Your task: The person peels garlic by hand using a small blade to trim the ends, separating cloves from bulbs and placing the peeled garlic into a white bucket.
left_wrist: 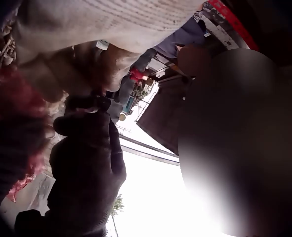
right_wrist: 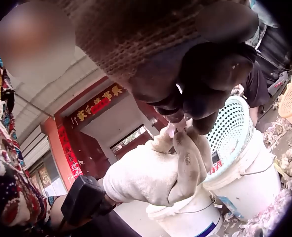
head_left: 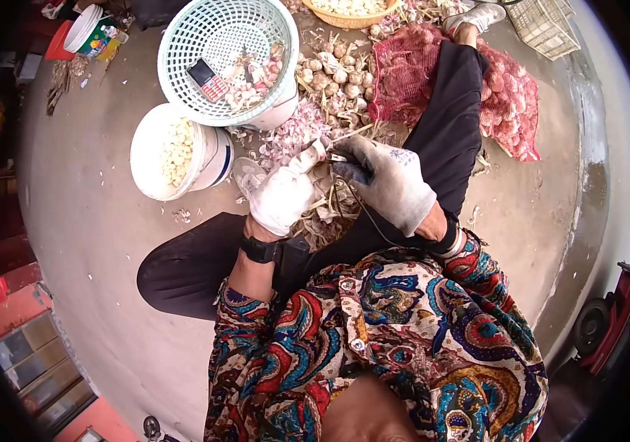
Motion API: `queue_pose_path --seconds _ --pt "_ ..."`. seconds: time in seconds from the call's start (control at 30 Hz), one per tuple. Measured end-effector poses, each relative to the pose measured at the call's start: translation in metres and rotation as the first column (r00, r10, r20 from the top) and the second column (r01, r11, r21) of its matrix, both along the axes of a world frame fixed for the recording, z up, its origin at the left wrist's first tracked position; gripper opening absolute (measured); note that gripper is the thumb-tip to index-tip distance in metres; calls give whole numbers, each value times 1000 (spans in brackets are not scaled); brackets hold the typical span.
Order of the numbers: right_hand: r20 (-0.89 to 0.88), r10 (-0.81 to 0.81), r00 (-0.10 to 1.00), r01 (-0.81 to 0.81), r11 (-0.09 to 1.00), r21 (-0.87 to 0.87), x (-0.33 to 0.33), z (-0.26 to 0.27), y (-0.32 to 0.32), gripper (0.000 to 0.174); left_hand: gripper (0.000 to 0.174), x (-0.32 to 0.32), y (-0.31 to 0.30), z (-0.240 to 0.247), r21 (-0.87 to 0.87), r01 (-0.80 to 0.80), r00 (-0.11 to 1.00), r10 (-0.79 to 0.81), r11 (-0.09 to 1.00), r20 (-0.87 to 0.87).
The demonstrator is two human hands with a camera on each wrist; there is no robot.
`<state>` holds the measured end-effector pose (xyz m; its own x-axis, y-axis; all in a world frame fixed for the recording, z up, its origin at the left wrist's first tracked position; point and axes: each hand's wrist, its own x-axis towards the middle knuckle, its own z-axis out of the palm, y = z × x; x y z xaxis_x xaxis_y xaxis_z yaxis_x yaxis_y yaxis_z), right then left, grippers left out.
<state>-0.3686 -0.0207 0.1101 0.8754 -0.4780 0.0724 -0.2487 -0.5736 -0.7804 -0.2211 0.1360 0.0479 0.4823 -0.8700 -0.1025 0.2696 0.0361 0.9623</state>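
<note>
The white-gloved left hand point(head_left: 281, 197) pinches a small pinkish garlic clove point(right_wrist: 171, 130) between thumb and fingertips. Against it, in front of the body, is the right hand point(head_left: 392, 180), in a pale glove with dark fingers. Its fingers curl round a small object, mostly hidden, that I cannot identify. In the left wrist view the right hand point(left_wrist: 84, 173) is a dark shape below the left palm. Pink-white garlic skins point(head_left: 296, 134) lie on the floor just beyond the hands, and dry stalks and husks point(head_left: 326, 221) lie beneath them.
A pale green basket point(head_left: 171, 70) holding a phone point(head_left: 207, 79) and cloves rests on a white bucket. Left of it, another white bucket point(head_left: 145, 166) holds peeled cloves point(head_left: 177, 152). Garlic bulbs point(head_left: 337, 74), red net sacks point(head_left: 510, 96) and a crate point(head_left: 543, 28) are beyond.
</note>
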Motion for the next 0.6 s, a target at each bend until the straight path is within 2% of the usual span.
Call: queue_pose_path --seconds 0.1,0.17,0.2,0.3,0.37,0.4,0.43,0.47,0.5,0.53,0.6 --pt "90 29 995 -21 996 -88 -3 5 0 24 24 0 5 9 -65 69 998 -68 996 4" --pt "-29 62 998 -64 992 -112 -4 9 0 24 23 1 8 15 -108 113 994 -113 988 9" --pt "-29 62 998 -65 991 -114 -4 9 0 24 23 1 8 18 -109 112 994 -112 988 9" --pt "-70 98 993 -109 979 -170 -3 9 -5 21 23 6 3 26 41 122 972 -110 992 -208" --pt "-109 188 976 -173 976 132 -5 19 -10 18 24 9 2 29 139 145 934 -89 980 -345" --pt "-63 180 982 -174 980 100 -5 16 -14 16 25 13 3 20 129 173 937 -123 976 -328" --pt "-56 106 993 -108 994 -28 -4 11 -17 17 25 15 6 19 128 171 937 -121 977 -327" --pt "-40 33 999 -38 987 -153 -3 4 -21 17 25 14 7 21 114 165 906 -105 980 -410" --pt "-25 -74 997 62 942 -329 -2 -2 -27 17 25 14 8 24 101 160 867 -91 982 -490" --pt "-42 -108 993 80 897 -434 -3 -9 -34 18 25 11 8 27 100 160 867 -92 982 -490" --pt "-94 -83 992 60 972 -226 -4 5 -26 21 24 5 4 33 50 70 869 -36 996 -494"
